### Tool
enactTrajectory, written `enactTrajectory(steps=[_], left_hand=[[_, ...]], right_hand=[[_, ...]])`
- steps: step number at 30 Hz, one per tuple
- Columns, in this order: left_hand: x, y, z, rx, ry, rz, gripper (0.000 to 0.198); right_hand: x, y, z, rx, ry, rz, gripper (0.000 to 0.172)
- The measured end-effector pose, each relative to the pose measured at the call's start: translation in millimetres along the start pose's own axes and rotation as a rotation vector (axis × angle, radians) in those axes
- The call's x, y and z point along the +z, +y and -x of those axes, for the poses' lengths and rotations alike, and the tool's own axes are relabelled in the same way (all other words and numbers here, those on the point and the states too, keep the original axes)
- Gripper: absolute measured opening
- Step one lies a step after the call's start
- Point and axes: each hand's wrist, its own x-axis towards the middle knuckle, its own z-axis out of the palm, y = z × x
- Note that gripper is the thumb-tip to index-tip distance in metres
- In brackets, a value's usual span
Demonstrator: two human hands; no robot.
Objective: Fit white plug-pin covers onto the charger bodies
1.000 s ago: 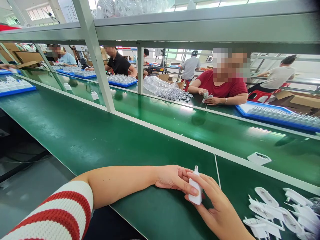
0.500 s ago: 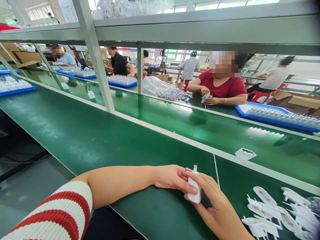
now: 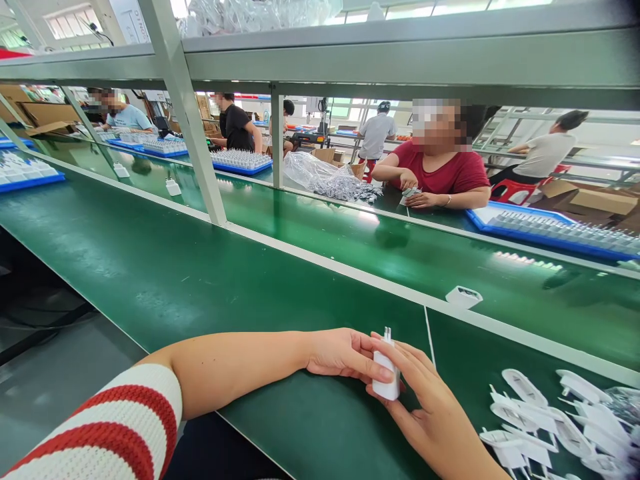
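Observation:
Between my two hands a white plug adapter is held upright just above the green bench, its two prongs pointing up. My left hand comes in from the left, closed on it with the thumb along its near face. My right hand wraps the other side, fingers over the top and thumb near the bottom. Both hands touch the adapter, and parts of it are hidden by the fingers. To the right lies a loose pile of white plug covers with pins.
Beyond a pale divider rail runs a green conveyor belt carrying a white housing and others farther left. A metal post and overhead shelf stand ahead. Across sits a co-worker in red beside a blue tray.
The white housings on the belt have shifted left. My hands keep their grip on the adapter, nearly unmoved, and the view has moved slightly.

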Motion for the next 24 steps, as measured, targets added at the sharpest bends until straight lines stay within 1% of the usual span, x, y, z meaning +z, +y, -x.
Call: enactTrajectory(steps=[4,7,10,12,14,15,17,18,19,21,22,24], left_hand=[[2.9,5,1,0.014,-0.014,-0.027,0.055],[6.5,8,4,-0.009,0.055,-0.03,0.053],[13.5,6,9,-0.012,0.119,-0.039,0.047],[20.1,3,11,0.0,0.134,-0.062,0.042],[26.5,2,13,0.011,0.158,-0.073,0.041],[28.7,3,12,0.014,0.191,-0.069,0.042],[28.9,10,9,0.037,0.308,-0.076,0.043],[26.2,17,6,0.064,0.387,-0.134,0.042],[21.2,25,1,0.106,0.478,-0.236,0.04],[3.7,47,-11,0.221,0.65,-0.523,0.035],[-8.7,61,-19,0.271,0.727,-0.618,0.034],[-38.6,89,-33,0.319,0.851,-0.704,0.032]], right_hand=[[-1,0,-1,-0.009,0.017,0.02,0.058],[-2,-1,-2,0.0,0.021,0.081,0.064],[-3,-8,-2,0.017,-0.032,0.15,0.072],[-6,-15,-3,0.038,-0.064,0.125,0.073],[-12,-20,-5,0.108,-0.104,0.05,0.076],[-16,-20,-7,0.163,-0.117,0.008,0.082],[-30,-15,-12,0.298,-0.118,-0.036,0.097],[-39,-10,-13,0.37,-0.09,-0.023,0.098],[-49,-4,-13,0.446,-0.045,0.023,0.093],[-69,11,-10,0.596,0.018,0.196,0.072],[-78,19,-7,0.674,0.001,0.302,0.063],[-92,36,1,0.834,-0.098,0.468,0.052]])
